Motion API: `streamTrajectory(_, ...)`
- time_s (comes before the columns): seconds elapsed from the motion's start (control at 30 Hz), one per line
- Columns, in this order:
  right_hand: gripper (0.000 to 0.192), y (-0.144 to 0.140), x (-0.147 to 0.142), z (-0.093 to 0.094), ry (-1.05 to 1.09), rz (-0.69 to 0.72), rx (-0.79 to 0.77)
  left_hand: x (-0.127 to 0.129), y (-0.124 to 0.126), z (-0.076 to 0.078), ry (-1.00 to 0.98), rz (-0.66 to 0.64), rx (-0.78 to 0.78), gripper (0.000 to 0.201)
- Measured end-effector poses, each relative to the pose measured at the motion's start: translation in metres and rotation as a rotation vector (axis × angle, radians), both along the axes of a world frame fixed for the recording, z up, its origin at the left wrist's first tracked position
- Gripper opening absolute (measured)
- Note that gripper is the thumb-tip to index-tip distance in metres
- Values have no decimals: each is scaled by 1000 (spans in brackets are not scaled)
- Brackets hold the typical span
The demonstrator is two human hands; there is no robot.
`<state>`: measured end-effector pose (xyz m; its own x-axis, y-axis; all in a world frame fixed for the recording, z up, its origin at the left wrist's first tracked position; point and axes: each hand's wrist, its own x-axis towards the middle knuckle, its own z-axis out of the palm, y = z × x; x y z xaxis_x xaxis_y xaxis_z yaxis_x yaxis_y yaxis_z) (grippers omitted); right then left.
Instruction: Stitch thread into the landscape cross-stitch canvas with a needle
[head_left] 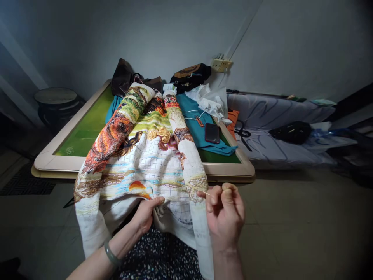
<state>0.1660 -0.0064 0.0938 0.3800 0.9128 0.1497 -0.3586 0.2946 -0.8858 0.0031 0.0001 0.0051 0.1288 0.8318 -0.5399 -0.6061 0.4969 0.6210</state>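
Observation:
A large cross-stitch canvas (151,163) with colourful stitched patterns and a blue grid drapes from the green table onto my lap. Its side edges are rolled up. My left hand (147,216), with a green bangle on the wrist, grips the canvas's lower edge, thumb on top. My right hand (224,212) is raised just right of the canvas, fingers pinched on a thin needle (206,193) whose tip points left toward the cloth.
The green table with a cream rim (230,171) holds a teal cloth (198,130), a dark phone (212,133), white plastic bags (210,99) and dark bags at the back. A covered bed (279,128) stands to the right, a round dark stool (56,103) at left.

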Motion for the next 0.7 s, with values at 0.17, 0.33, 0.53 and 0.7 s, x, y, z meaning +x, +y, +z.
streamTrajectory(0.17, 21, -12, -11, -33, -172, 147, -242, 0, 1, -1, -12, 0, 1, 30)
streamTrajectory(0.33, 22, -23, -30, -69, -575, 366, -443, -1, 1, 2, 5, -17, -11, 21)
streamTrajectory(0.53, 25, -21, -35, -69, -835, 289, -405, -1, 1, 1, 11, -26, -34, 19)
streamTrajectory(0.7, 27, -20, -36, -70, -835, 270, -401, -1, 1, 0, -3, -8, -43, 20)
